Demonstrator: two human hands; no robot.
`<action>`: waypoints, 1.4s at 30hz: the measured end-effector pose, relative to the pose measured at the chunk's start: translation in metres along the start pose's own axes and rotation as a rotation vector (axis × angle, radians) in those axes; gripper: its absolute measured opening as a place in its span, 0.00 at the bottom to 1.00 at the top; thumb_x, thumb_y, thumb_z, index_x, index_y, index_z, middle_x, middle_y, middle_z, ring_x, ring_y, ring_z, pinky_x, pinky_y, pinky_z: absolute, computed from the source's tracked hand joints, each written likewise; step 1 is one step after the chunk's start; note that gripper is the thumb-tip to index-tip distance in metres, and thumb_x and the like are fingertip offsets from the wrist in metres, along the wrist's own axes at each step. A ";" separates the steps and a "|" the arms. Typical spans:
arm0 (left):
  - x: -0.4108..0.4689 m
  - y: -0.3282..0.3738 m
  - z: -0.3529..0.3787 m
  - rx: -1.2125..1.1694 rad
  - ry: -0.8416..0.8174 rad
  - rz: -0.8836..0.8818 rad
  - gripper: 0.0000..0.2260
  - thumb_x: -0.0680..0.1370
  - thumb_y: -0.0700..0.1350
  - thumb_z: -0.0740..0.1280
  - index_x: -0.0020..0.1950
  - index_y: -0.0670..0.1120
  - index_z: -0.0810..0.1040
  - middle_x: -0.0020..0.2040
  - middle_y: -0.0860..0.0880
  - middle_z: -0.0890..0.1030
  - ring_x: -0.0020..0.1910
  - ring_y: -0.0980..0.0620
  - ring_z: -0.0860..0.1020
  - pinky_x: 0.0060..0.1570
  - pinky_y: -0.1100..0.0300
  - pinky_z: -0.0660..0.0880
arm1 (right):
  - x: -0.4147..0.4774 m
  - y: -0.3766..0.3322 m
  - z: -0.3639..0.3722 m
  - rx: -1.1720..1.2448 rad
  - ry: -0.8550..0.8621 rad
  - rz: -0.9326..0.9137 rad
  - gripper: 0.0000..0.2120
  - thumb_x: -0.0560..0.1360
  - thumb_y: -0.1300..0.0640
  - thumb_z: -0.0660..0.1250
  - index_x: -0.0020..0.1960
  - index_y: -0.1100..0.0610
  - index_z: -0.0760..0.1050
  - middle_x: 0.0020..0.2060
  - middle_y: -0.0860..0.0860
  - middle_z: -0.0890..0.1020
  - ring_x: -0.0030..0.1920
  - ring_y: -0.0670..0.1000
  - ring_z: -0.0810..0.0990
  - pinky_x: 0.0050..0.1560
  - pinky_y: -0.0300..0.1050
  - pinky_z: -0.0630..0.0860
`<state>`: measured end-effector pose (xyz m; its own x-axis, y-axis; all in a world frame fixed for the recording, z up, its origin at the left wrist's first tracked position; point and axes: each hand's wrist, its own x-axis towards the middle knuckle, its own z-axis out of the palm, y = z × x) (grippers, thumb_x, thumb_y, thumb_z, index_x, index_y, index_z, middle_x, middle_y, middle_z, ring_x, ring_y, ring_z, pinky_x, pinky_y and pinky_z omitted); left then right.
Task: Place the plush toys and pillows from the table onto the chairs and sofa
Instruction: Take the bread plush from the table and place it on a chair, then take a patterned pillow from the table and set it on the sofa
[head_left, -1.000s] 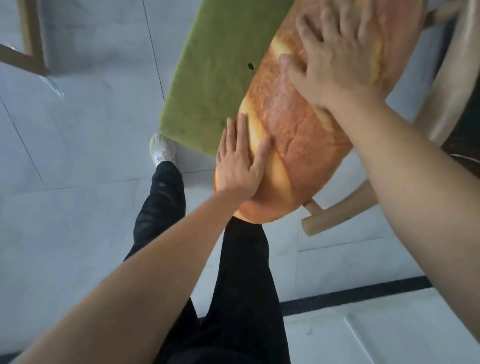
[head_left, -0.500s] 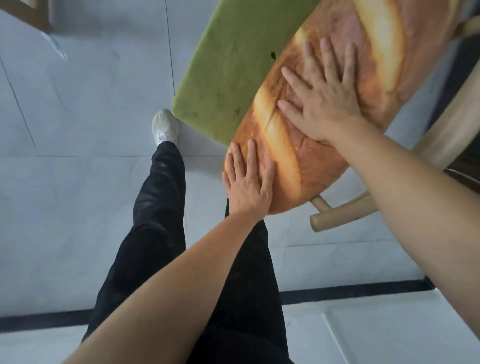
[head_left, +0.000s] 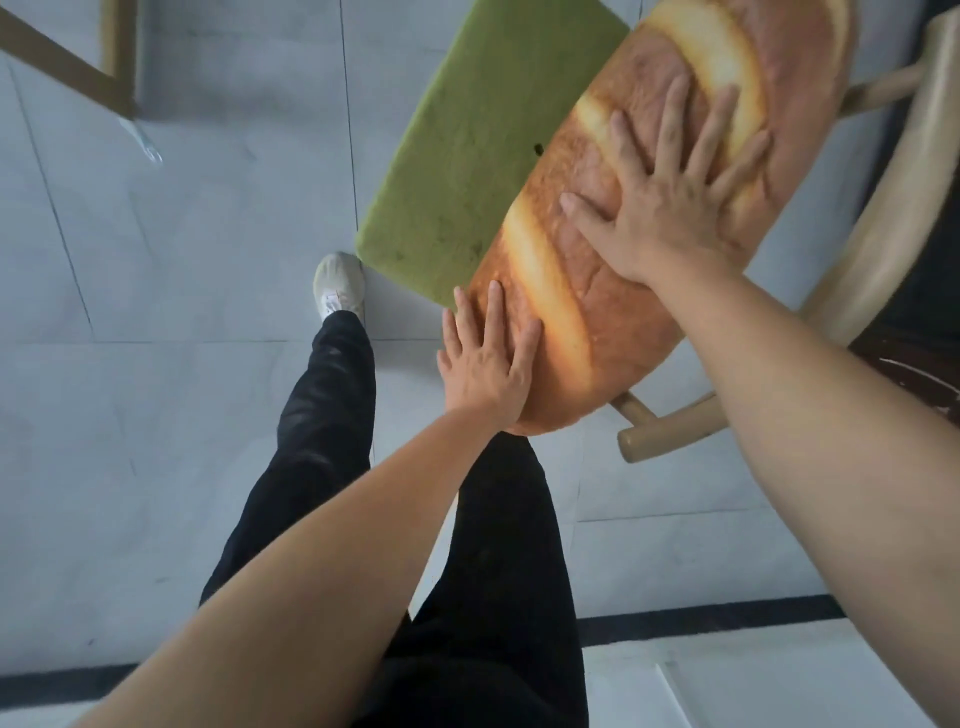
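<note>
A long bread-shaped pillow, orange-brown with pale stripes, lies across the green seat cushion of a wooden chair. Its near end sticks out past the seat's front edge. My left hand rests flat on that near end, fingers spread. Flat on the pillow's middle lies my right hand, fingers also spread. Neither hand is closed around the pillow.
The chair's wooden armrest juts toward me at the right. My legs in black trousers and a white shoe stand on the pale tiled floor. A wooden furniture leg shows at top left.
The pillow sits lower and nearer in view, and more of it shows. Both hands stay flat on it; my right hand has slid from the far part toward its middle.
</note>
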<state>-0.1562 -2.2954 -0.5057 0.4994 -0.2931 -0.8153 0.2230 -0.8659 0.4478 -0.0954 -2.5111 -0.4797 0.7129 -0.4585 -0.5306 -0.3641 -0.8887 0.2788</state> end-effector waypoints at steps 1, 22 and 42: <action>-0.005 0.000 -0.015 0.070 0.017 0.056 0.31 0.82 0.67 0.46 0.82 0.60 0.43 0.84 0.51 0.38 0.82 0.47 0.39 0.79 0.41 0.45 | -0.001 0.001 -0.008 0.033 -0.024 0.001 0.42 0.75 0.24 0.43 0.82 0.44 0.47 0.82 0.58 0.39 0.79 0.70 0.37 0.71 0.79 0.38; -0.439 -0.068 -0.174 -0.596 1.136 0.050 0.33 0.75 0.55 0.66 0.79 0.51 0.64 0.74 0.49 0.71 0.70 0.52 0.72 0.69 0.45 0.72 | -0.342 -0.028 -0.189 1.159 0.163 -0.569 0.39 0.76 0.31 0.58 0.81 0.46 0.54 0.79 0.40 0.59 0.78 0.39 0.55 0.78 0.43 0.54; -0.725 -0.477 -0.155 -1.426 1.860 -0.299 0.22 0.82 0.42 0.66 0.76 0.49 0.70 0.67 0.50 0.78 0.66 0.49 0.77 0.71 0.41 0.70 | -0.620 -0.475 -0.264 0.924 -0.062 -1.235 0.31 0.76 0.40 0.63 0.77 0.49 0.66 0.70 0.53 0.75 0.67 0.49 0.75 0.62 0.44 0.72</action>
<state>-0.4950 -1.6072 -0.0709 0.1079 0.9783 -0.1768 0.2140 0.1508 0.9651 -0.2059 -1.8029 -0.0722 0.8229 0.5612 -0.0881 0.1656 -0.3854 -0.9077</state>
